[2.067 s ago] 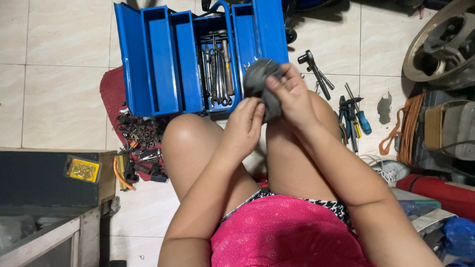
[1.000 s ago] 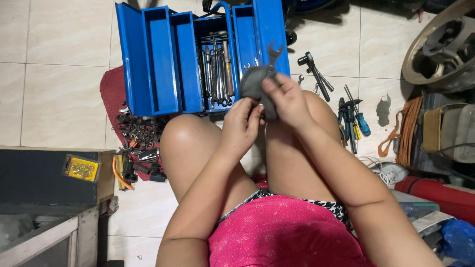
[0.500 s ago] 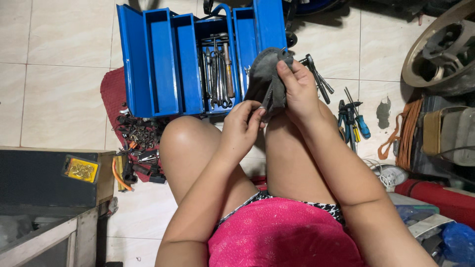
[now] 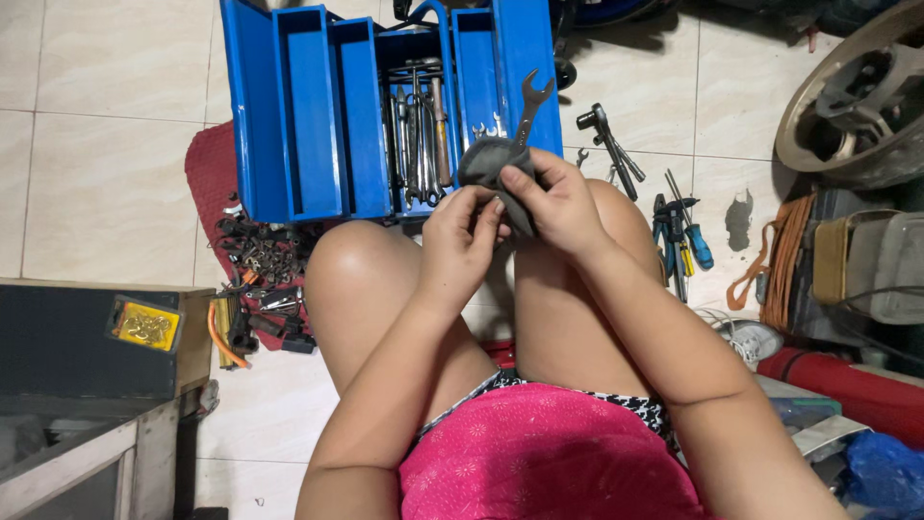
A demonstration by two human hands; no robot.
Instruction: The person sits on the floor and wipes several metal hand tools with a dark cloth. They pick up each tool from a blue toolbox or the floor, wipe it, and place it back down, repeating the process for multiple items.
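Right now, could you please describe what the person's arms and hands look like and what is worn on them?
Both arms are bare from shoulder to wrist, with no sleeves. The left hand and right hand wear no gloves; no rings, watch or bracelets show. The fingers are uncovered. Below the arms lies a bright pink patterned garment with a black-and-white edge.

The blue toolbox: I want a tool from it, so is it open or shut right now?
Open. The blue toolbox has its trays spread apart, and wrenches lie exposed in the middle compartment.
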